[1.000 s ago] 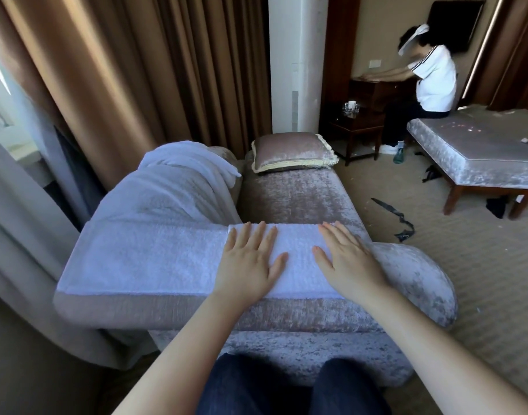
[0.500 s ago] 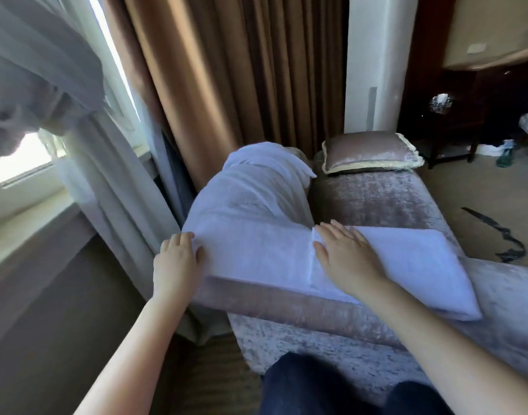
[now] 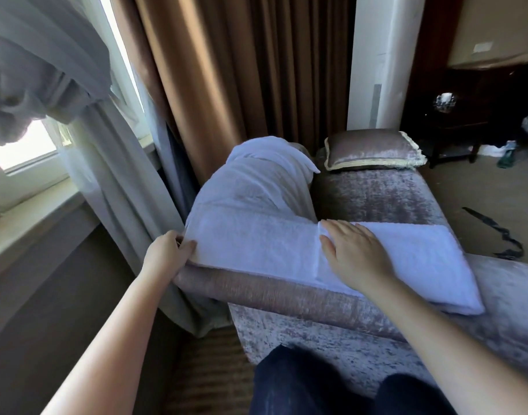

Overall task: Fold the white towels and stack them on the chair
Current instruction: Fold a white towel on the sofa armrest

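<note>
— White terry: the white towel, stretched along the near padded edge of the chair, right part doubled over into a thicker layer.
— And the hands?
— Left hand pinching the towel's left end, thumb on top, fingers tucked under and out of sight. Right hand flat, fingers straight, pressing down at the edge of the fold.
— Around it?
— Heap of white cloth just behind, draped over the chair's left side. Velvet cushion at the far end of the seat. Brown curtain and grey sheer curtain close by the left hand. Dark strap on the carpet, off to the right.
— Anything unclear?
— Dark side table in shadow, shiny thing on it hard to make out. Knees in dark trousers cut off at the bottom.
</note>
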Available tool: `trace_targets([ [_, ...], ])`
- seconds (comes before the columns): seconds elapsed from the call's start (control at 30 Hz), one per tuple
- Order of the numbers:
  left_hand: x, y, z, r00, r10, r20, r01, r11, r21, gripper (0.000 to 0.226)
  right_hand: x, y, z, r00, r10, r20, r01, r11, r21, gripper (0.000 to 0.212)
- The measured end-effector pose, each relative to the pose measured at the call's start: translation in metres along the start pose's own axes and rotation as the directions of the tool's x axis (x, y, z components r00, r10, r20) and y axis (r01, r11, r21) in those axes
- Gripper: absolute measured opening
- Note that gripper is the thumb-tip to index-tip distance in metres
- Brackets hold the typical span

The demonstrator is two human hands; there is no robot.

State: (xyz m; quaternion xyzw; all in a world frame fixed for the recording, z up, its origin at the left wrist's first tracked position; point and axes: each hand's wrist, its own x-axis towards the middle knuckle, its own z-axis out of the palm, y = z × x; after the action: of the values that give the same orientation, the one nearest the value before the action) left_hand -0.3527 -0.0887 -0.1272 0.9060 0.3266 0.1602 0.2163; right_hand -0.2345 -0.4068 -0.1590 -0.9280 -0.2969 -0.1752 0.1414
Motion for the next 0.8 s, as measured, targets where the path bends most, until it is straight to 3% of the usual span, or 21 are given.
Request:
trace_targets([
  [0.17, -0.011, 0.035, -0.03, 0.992, 0.123, -0.029, -0.127, 0.974, -0.19, 0.021, -0.001, -0.001, 0.001, 0.999, -0.02, -0.042, 0.022, 0.998, 0.053, 0.06],
  [0.23, -0.023, 0.064, -0.043, 0.971, 0.227, -0.075, -0.239, 0.932, -0.271, 0.021, 0.0, 0.0, -0.004, 0.997, -0.025, -0.08, 0.039, 0.984, 0.172, 0.044],
  [0.33, -0.041, 0.115, -0.053, 0.92, 0.377, -0.106, -0.391, 0.856, -0.338, 0.017, -0.002, 0.003, -0.025, 0.991, -0.067, -0.117, 0.103, 0.936, 0.337, 0.05],
  [0.47, -0.065, 0.183, -0.052, 0.812, 0.577, -0.089, -0.566, 0.741, -0.362, 0.014, 0.0, 0.002, -0.075, 0.98, -0.109, -0.165, 0.179, 0.846, 0.503, 0.073],
  [0.6, -0.092, 0.238, -0.033, 0.626, 0.78, -0.003, -0.709, 0.567, -0.42, 0.02, 0.002, 0.027, -0.125, 0.96, -0.098, -0.263, 0.219, 0.85, 0.479, 0.08],
  [0.7, -0.104, 0.261, -0.013, 0.524, 0.851, 0.033, -0.756, 0.482, -0.444, 0.022, -0.005, 0.059, -0.143, 0.966, -0.041, -0.254, 0.16, 0.87, 0.466, 0.054],
  [0.8, -0.106, 0.267, 0.006, 0.525, 0.829, 0.193, -0.603, 0.522, -0.603, 0.041, -0.019, 0.09, -0.146, 0.957, 0.078, -0.281, 0.052, 0.903, 0.427, 0.034],
])
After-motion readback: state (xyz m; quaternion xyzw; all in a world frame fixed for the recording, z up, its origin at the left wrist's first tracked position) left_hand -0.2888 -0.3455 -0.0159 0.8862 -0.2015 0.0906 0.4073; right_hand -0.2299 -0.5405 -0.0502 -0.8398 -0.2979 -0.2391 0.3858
